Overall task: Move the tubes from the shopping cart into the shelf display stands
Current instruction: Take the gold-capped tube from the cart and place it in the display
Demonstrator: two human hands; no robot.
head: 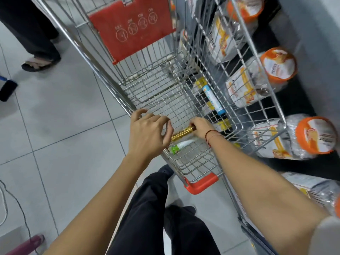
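A gold tube [181, 134] lies in the cart [156, 92] near its handle end. The right hand [201, 127] grips its far end with curled fingers; the left hand [149, 134] hovers half open over its near end, whether touching is unclear. Just beside it lies one white tube [181, 145] with a green cap, and further in one blue-and-white tube [214, 99]: three tubes in all

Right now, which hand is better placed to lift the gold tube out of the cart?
Right. The right hand already closes its grip on one end of the gold tube, while the left hand hovers open above the other end.
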